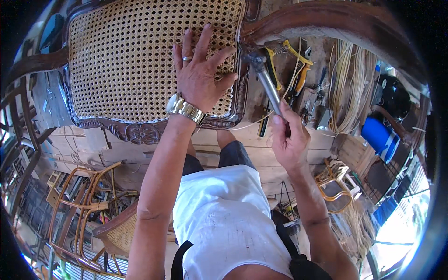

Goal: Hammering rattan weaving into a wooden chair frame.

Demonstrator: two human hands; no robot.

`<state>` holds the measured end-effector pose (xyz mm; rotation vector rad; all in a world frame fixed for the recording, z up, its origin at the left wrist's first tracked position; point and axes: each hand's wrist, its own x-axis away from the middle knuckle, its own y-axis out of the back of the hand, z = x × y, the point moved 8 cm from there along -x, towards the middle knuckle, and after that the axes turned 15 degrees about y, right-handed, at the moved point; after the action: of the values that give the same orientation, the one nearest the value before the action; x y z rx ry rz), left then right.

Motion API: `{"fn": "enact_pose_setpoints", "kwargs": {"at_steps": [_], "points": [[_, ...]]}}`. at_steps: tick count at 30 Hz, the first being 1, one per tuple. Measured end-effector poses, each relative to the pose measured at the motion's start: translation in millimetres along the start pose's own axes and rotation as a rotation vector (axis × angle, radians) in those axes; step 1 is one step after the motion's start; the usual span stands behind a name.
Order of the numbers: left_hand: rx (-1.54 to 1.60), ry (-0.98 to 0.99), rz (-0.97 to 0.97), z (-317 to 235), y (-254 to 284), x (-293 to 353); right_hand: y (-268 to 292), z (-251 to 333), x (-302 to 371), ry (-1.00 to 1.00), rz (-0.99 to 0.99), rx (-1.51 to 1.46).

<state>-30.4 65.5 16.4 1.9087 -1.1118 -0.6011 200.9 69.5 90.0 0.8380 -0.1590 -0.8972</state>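
Note:
A woven cane panel [126,65] is set in a dark carved wooden chair frame [140,133] in front of me. My left hand [200,79] lies on the panel near its right edge, fingers and thumb spread, with nothing held. My right hand [291,137] is closed round the handle of a hammer [268,84]. The hammer's head is beside the frame's right edge, close to my left fingertips; whether it touches the wood I cannot tell.
Right of the frame lie yellow-handled pliers [304,58] and small tools. Beyond them is a bundle of pale cane strands [347,88]. A curved wooden arm [322,21] crosses above. A blue container [379,135] stands far right, a rattan chair frame [81,210] lower left.

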Motion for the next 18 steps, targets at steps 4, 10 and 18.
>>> {"fn": "enact_pose_setpoints", "kwargs": {"at_steps": [4, 10, 18], "points": [[0.037, 0.003, 0.005, 1, -2, 1, 1, 5, 3, 0.082, -0.034, 0.016], [0.016, 0.008, 0.023, -1, -2, 0, -18, -18, 7, 0.132, 0.014, 0.071], [0.041, 0.013, 0.016, -3, 2, 1, -3, -5, 5, 0.037, -0.009, 0.034]]}}
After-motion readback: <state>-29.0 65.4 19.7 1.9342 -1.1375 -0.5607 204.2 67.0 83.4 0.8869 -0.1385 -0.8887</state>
